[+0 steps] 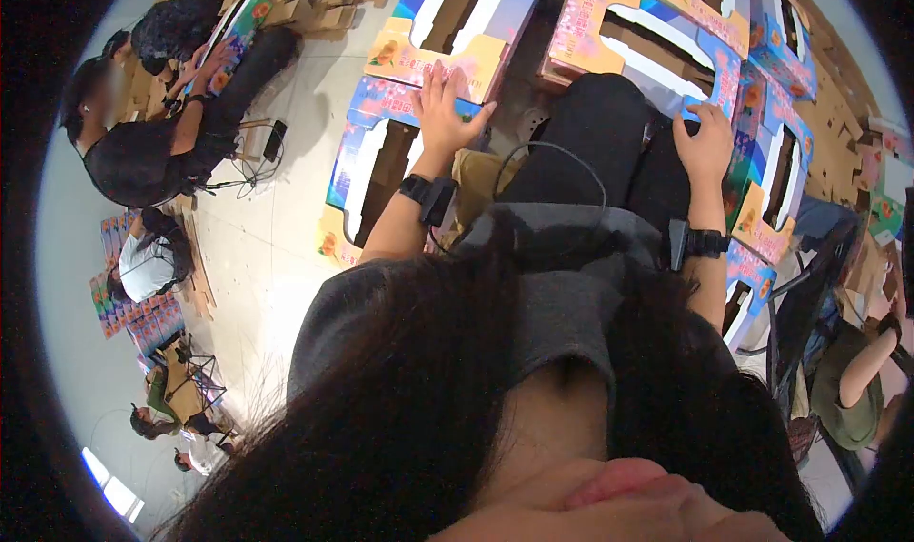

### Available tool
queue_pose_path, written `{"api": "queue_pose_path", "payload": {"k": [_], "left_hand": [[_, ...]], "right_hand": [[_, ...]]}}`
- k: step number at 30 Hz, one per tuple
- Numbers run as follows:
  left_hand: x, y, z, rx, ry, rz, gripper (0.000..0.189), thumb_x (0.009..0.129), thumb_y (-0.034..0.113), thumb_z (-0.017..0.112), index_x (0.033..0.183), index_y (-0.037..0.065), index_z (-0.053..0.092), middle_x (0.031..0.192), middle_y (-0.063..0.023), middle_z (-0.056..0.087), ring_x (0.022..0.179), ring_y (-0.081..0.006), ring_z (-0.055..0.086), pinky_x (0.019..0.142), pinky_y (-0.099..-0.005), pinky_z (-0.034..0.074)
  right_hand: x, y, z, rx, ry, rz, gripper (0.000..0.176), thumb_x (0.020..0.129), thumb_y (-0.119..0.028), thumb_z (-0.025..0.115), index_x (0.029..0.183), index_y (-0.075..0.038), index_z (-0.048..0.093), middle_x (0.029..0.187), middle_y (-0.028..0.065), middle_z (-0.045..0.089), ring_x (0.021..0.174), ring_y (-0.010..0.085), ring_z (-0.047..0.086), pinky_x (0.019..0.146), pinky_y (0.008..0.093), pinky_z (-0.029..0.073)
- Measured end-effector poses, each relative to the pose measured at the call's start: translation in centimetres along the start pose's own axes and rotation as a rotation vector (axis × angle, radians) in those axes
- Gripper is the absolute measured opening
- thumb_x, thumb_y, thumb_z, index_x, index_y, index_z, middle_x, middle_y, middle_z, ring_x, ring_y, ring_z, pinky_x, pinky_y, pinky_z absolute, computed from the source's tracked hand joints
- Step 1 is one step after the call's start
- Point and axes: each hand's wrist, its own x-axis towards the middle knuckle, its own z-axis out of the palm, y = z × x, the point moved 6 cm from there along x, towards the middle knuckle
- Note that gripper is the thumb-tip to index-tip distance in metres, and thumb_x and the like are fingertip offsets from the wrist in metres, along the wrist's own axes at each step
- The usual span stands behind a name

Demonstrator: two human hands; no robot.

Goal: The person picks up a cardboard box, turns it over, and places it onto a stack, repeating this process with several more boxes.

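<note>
My left hand (447,118) lies palm down with fingers spread on the yellow-and-pink end of a printed cardboard box (386,52), which has a long cut-out in its top. My right hand (705,147) rests at the near edge of another printed box (652,38). Its thumb and fingers are apart and slightly bent, and nothing shows between them. Under my left forearm is a blue-and-yellow box (367,104) with a similar opening. To the right of my right hand stands one more box (757,161).
Flattened brown cardboard (319,4) lies at the far left. A person in black (143,157) sits to the left, holding a printed box (238,42). Stacked boxes (143,323) stand farther off. On the right are a black chair (809,285) and another person (852,385).
</note>
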Motion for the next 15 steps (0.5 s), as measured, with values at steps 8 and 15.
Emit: {"api": "queue_pose_path", "payload": {"k": [8, 15], "left_hand": [[4.4, -7.0, -2.3, -0.128, 0.224, 0.01, 0.074, 0.075, 0.04, 0.074, 0.13, -0.001, 0.047, 0.129, -0.025, 0.05, 0.125, -0.0438, 0.042, 0.104, -0.051, 0.032], [7.0, -18.8, 1.5, -0.17, -0.221, -0.526, 0.088, 0.073, 0.064, 0.063, 0.132, 0.001, 0.045, 0.122, -0.0234, 0.055, 0.114, -0.0393, 0.053, 0.096, -0.0476, 0.041]], "right_hand": [[1.8, -7.4, -0.6, 0.472, -0.132, -0.094, 0.031, 0.075, -0.019, 0.07, 0.1, -0.003, 0.062, 0.102, 0.0187, 0.061, 0.098, 0.0363, 0.058, 0.088, 0.043, 0.045], [4.8, -20.7, 10.9, 1.329, -0.624, 0.47, 0.062, 0.076, -0.026, 0.074, 0.127, 0.0, 0.049, 0.12, 0.0179, 0.055, 0.113, 0.0268, 0.053, 0.096, 0.0391, 0.041]]}}
